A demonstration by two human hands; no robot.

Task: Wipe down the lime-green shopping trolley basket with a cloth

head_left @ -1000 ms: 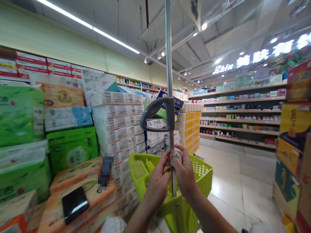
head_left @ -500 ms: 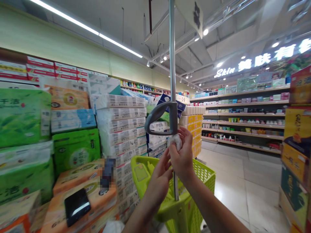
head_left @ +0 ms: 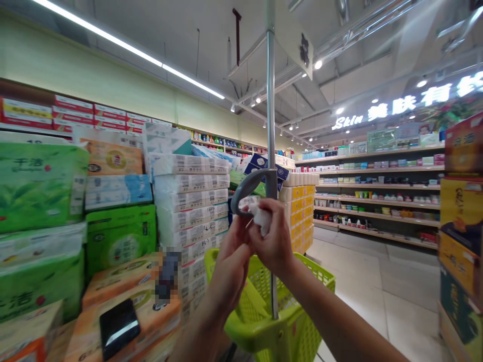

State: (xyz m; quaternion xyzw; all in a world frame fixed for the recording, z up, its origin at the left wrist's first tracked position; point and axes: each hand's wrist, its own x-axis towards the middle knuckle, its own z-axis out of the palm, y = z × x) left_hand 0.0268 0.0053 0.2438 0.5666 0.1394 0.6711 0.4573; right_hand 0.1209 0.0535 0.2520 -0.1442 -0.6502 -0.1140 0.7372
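A grey looped handle point(head_left: 241, 193) sits on the metal pole of a lime-green basket trolley point(head_left: 260, 329). My right hand point(head_left: 273, 241) is closed on a crumpled white tissue point(head_left: 262, 221) and presses it near the lower part of the loop. Just to its left, my left hand point(head_left: 232, 256) has its fingers curled at the loop's bottom bar, close against the right fingers. Both hands partly hide the lower end of the handle. Below them the pole point(head_left: 270, 100) runs down into the basket.
A black phone point(head_left: 118, 327) lies on orange tissue packs point(head_left: 151, 301) at lower left, near a pixelated patch. Stacked white paper packs point(head_left: 192, 201) stand beyond the trolley. Shelves of small goods point(head_left: 377, 201) line the right, past a tiled floor point(head_left: 362, 281); boxes point(head_left: 460, 211) rise at the right edge.
Both hands have moved up and left from under the handle to its lower bar. The white tissue has gone with the right hand, and the left fingers have curled in. The view has shifted slightly.
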